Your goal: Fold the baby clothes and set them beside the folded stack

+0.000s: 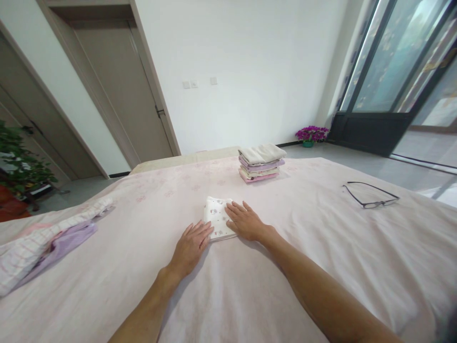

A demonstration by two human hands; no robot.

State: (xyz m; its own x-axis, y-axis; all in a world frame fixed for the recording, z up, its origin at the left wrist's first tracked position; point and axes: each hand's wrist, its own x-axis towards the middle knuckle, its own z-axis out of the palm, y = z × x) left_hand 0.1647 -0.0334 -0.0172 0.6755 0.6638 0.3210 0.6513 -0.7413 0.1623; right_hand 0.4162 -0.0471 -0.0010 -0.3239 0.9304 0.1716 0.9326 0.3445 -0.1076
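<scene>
A small folded white cloth (pixel 216 215) with a faint print lies on the pale pink bed sheet (pixel 321 247) in front of me. My left hand (pixel 191 247) rests flat at the cloth's near left edge, fingers stretched out and touching it. My right hand (pixel 246 222) lies flat on the cloth's right side, fingers spread. Neither hand grips anything.
A stack of folded cloths (pixel 261 163) sits further back on the bed. Unfolded striped and lilac cloths (pixel 46 243) lie at the left edge. Black glasses (pixel 371 195) rest on the right. Doors, a potted plant (pixel 21 166), purple flowers (pixel 312 134) and a glass door surround the bed.
</scene>
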